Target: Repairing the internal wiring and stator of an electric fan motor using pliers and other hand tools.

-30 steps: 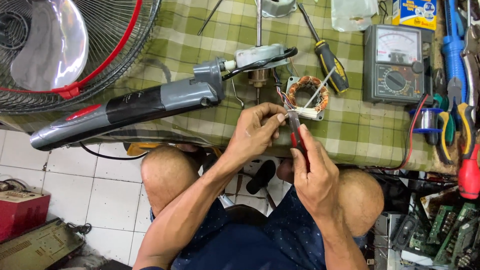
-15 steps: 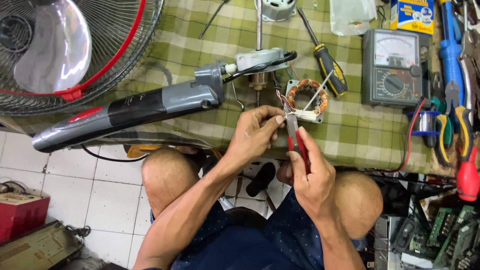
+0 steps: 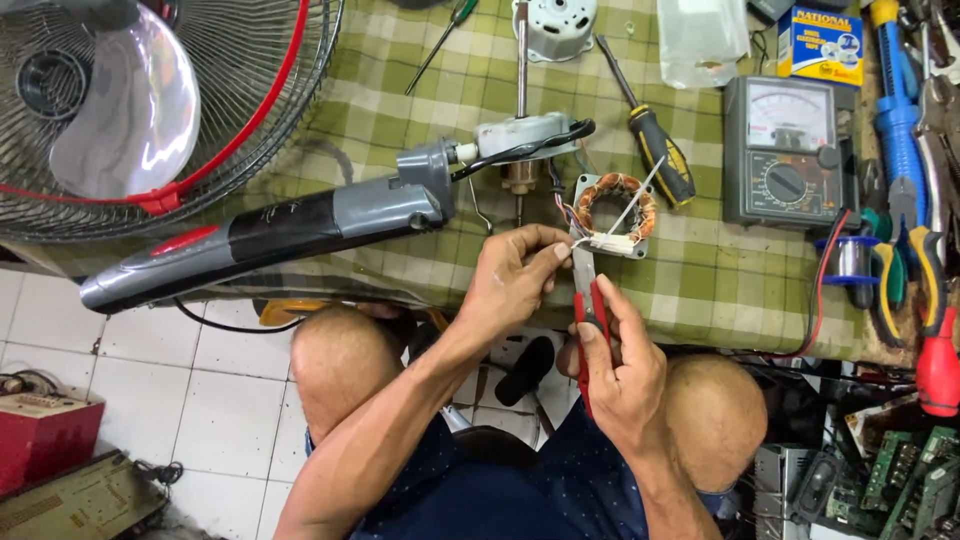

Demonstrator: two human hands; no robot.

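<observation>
The stator (image 3: 615,210), a square steel frame wound with copper coils, is laid flat on the green checked cloth (image 3: 420,100) at the near table edge, where its thin leads can be reached from the seat. Just left of the stator, the leads are pinched between thumb and fingertips of the left hand (image 3: 515,270), apparently so that they are kept taut and clear of the windings. Below the stator, red-handled pliers (image 3: 590,305) are gripped in the closed right hand (image 3: 620,370), the fingers wrapped round the handles and the nose raised to the leads at the frame's near corner. To the stator's left the grey fan neck (image 3: 290,225) is propped; to its right, a yellow-and-black screwdriver (image 3: 650,145) and an analogue meter (image 3: 790,150) are kept near.
</observation>
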